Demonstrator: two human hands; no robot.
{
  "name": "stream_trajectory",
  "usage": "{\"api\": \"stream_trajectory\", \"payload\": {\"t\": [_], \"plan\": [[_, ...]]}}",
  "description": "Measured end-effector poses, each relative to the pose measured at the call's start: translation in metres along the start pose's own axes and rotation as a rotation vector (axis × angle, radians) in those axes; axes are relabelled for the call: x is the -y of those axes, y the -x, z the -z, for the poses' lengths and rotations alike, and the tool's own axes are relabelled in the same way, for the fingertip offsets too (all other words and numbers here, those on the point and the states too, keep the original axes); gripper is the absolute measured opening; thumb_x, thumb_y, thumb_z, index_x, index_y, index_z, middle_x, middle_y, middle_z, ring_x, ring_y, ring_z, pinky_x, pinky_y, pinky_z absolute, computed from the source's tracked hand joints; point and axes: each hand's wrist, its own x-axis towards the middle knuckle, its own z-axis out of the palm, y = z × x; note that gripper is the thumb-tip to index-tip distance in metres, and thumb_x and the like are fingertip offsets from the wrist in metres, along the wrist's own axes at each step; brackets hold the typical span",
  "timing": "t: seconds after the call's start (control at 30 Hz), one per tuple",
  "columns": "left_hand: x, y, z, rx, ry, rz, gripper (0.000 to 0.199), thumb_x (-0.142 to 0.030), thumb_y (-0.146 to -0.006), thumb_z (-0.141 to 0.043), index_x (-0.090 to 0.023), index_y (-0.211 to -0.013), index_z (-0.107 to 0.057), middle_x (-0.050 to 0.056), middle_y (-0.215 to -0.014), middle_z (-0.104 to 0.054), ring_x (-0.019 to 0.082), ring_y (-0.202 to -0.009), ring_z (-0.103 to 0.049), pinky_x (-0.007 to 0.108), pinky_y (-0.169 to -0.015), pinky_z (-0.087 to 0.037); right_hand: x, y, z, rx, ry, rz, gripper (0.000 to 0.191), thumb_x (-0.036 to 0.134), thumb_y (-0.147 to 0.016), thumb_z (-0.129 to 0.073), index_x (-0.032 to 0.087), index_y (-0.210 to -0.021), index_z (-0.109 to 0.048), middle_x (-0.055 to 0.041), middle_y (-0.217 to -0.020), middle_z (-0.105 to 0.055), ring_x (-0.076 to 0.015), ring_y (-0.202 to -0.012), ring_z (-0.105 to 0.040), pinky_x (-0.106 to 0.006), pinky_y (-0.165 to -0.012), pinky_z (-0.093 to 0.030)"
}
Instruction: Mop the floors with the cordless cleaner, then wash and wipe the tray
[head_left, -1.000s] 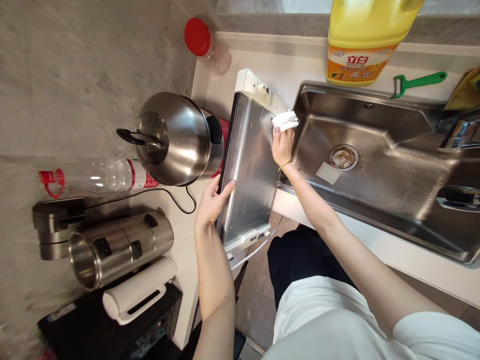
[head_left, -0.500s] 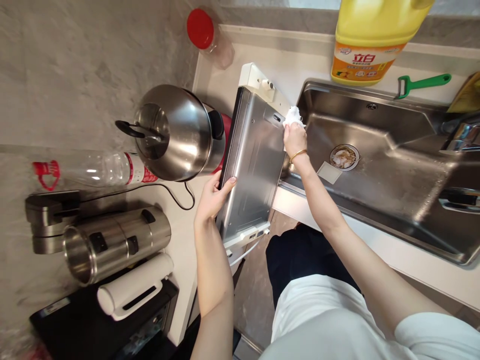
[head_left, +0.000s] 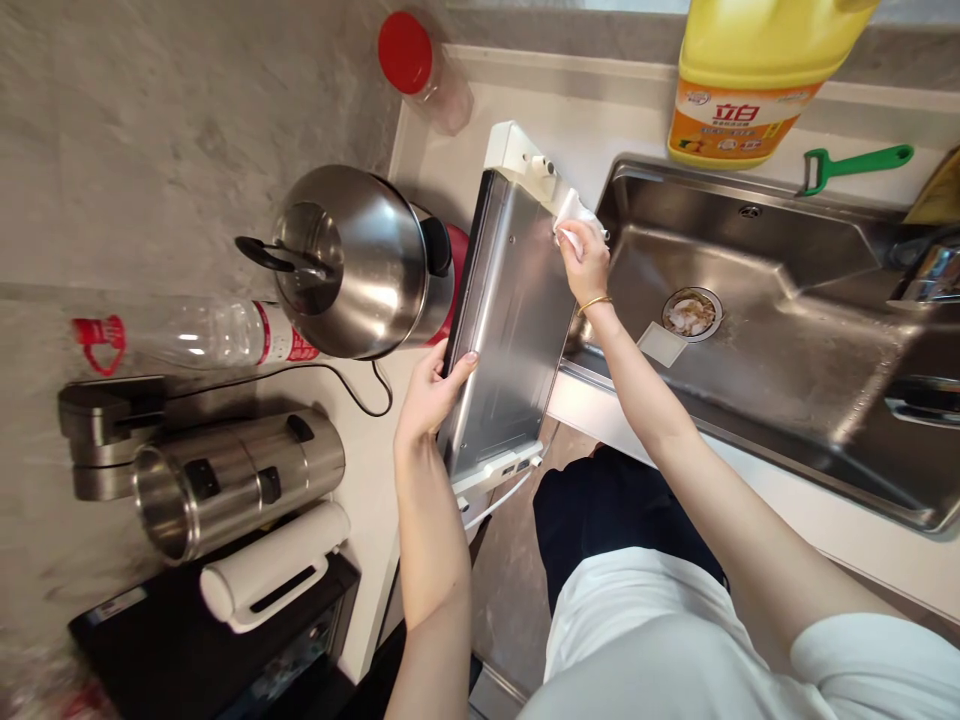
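My left hand [head_left: 433,396] grips the black-edged side of a flat appliance [head_left: 510,320] with a brushed-metal panel and white end pieces, its thumb lying on the metal. The appliance stands tilted on edge between the kettle and the sink. In my right hand [head_left: 587,262] is a crumpled white wipe [head_left: 576,214], pinched and pressed on the appliance's upper right edge by the white end. Whether the wipe is paper or cloth I cannot tell. A white cord [head_left: 504,500] hangs near the lower end piece.
Right of the appliance is a steel sink [head_left: 787,330] with scraps in its drain strainer [head_left: 691,314]. Behind it stand a yellow detergent bottle [head_left: 742,100] and a green peeler [head_left: 862,167]. On the left are a steel kettle [head_left: 360,260], a plastic bottle [head_left: 195,333] and a red-lidded jar [head_left: 442,95].
My right hand has shifted slightly up and left along the appliance's edge, and the wipe now covers the slot there. My left hand keeps its hold. The whole view has drifted slightly.
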Motion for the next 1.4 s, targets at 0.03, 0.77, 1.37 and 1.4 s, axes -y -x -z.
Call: {"api": "stream_trajectory", "payload": {"t": [0.03, 0.77, 1.37, 1.4], "plan": [[0.000, 0.000, 0.000, 0.000, 0.000, 0.001, 0.045, -0.055, -0.075, -0.065, -0.020, -0.102, -0.064, 0.007, -0.096, -0.067, 0.026, -0.097, -0.061, 0.038, -0.084, -0.051, -0.003, 0.003, -0.003, -0.016, 0.004, -0.028, 0.041, 0.038, -0.100, -0.030, 0.017, -0.115, -0.062, -0.0123, -0.116, -0.059, -0.0242, -0.118, -0.052, -0.048, -0.104, -0.037], [0.002, 0.000, -0.001, 0.000, 0.024, 0.007, 0.044, -0.054, -0.075, -0.066, -0.017, -0.099, -0.064, 0.005, -0.086, -0.063, 0.019, -0.080, -0.059, 0.031, -0.074, -0.049, 0.041, -0.014, -0.035, -0.109, -0.129, -0.215, 0.058, 0.038, -0.101, -0.006, 0.010, -0.150, -0.022, -0.0104, -0.156, -0.024, -0.0179, -0.147, -0.010, -0.044, -0.118, -0.013], [0.002, -0.003, 0.001, -0.011, 0.029, 0.027, 0.049, -0.053, -0.073, -0.068, -0.018, -0.107, -0.065, 0.005, -0.090, -0.065, 0.019, -0.081, -0.059, 0.030, -0.074, -0.049, 0.033, 0.050, -0.010, 0.032, -0.083, -0.123, 0.054, 0.029, -0.097, -0.017, 0.020, -0.149, -0.029, -0.0070, -0.148, -0.041, -0.0180, -0.142, -0.027, -0.042, -0.118, -0.020], [0.003, -0.003, 0.001, -0.007, 0.032, 0.027, 0.049, -0.053, -0.074, -0.068, -0.018, -0.108, -0.065, 0.005, -0.091, -0.065, 0.019, -0.081, -0.059, 0.030, -0.074, -0.049, 0.031, 0.038, -0.010, 0.015, -0.054, -0.126, 0.054, 0.029, -0.097, -0.017, 0.020, -0.149, -0.030, -0.0066, -0.151, -0.037, -0.0179, -0.144, -0.024, -0.042, -0.118, -0.018]]}}
